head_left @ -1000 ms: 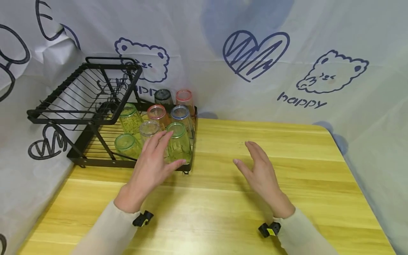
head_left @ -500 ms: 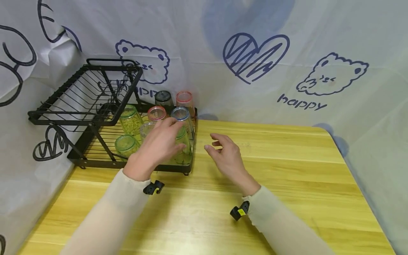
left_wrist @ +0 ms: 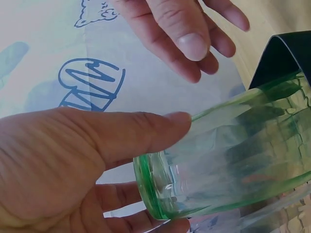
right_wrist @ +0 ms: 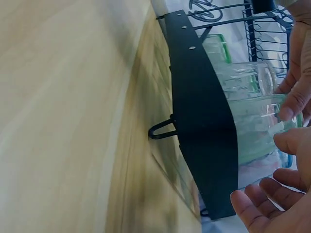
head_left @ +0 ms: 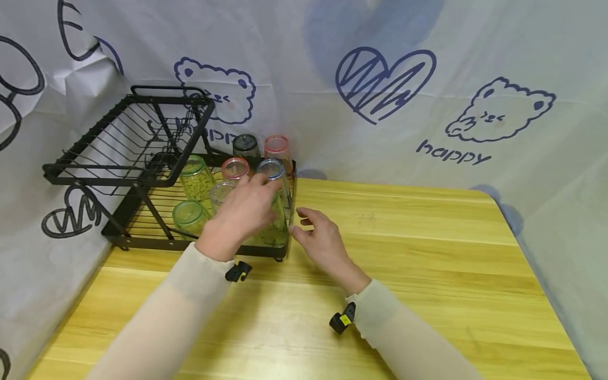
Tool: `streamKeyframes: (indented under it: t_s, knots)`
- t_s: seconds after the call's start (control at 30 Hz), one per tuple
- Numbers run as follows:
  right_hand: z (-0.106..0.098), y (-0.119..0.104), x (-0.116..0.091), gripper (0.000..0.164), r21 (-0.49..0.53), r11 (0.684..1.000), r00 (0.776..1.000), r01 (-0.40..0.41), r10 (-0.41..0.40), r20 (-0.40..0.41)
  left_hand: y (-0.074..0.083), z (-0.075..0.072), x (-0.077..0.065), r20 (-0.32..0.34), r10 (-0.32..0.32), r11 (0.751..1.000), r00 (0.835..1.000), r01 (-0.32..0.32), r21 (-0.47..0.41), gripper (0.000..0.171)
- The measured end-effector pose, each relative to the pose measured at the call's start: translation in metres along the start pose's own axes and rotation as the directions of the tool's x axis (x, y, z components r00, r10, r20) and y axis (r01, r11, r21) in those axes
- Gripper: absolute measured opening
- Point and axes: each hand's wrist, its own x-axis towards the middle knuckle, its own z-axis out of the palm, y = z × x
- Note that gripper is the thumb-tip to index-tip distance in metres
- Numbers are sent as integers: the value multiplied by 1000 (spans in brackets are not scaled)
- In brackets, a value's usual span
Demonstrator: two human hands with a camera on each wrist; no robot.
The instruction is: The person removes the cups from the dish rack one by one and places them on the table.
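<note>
An upside-down green-tinted glass (head_left: 277, 232) stands at the front right corner of the black dish rack (head_left: 147, 244). My left hand (head_left: 243, 210) grips it near its upturned base; the left wrist view shows the thumb along one side of the glass (left_wrist: 233, 155) and fingers curled behind the other. Just right of the rack, my right hand (head_left: 319, 238) is held with fingers loosely bent and nothing between them. In the right wrist view that hand (right_wrist: 286, 184) is close beside the same glass (right_wrist: 257, 131).
More upturned glasses crowd the rack: a clear one (head_left: 220, 194), a blue-rimmed one (head_left: 272, 170), a red-rimmed one (head_left: 236, 169), a dark one (head_left: 245, 146) and several others. An upper wire shelf (head_left: 128, 140) overhangs the left side. The wooden table (head_left: 404, 253) extends right.
My left hand has moved forward and right, from beside the green glass onto its top. My right hand has come left across the table to the rack's edge. The glasses stand as before.
</note>
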Motion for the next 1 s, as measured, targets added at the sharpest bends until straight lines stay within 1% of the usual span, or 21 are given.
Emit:
streamKeyframes:
  t_s: [0.13,0.33,0.4,0.43,0.57,0.63,0.7,0.8,0.87,0.93,1.0]
  knots:
    - [3,1,0,49,0,1000,1000,-1,1,19,3,1,2,6,-24,999,1000,24,32,63]
    - [6,-2,1,48,15,1000,999,19,-19,27,10,1,1,-22,-29,995,999,31,91,46]
    - [8,-3,1,49,16,1000,999,18,-19,33,11,0,1,-24,-31,994,999,33,105,44]
    - [9,-3,1,50,13,1000,999,16,-17,36,12,0,1,-16,-36,993,999,37,109,42]
    - [12,-1,2,52,1,1000,999,-2,2,45,15,0,0,37,-60,993,998,56,106,44]
    - [13,0,2,53,3,1000,999,-8,8,46,15,1,-1,57,-71,994,996,66,92,45]
    - [14,1,2,54,14,1000,999,-7,6,47,14,0,-2,48,-71,994,996,67,82,44]
    - [13,1,1,54,38,999,999,-2,1,43,14,-6,-6,27,-74,995,997,72,72,43]
    - [11,0,1,55,54,999,999,2,-4,32,16,-14,-10,9,-73,995,997,73,64,44]
    - [9,-3,-1,56,69,998,1000,3,-4,16,17,-23,-16,-13,-71,996,997,71,56,49]
    - [4,-6,-1,56,78,997,1000,12,-11,-12,19,-31,-21,-49,-63,997,997,65,46,55]
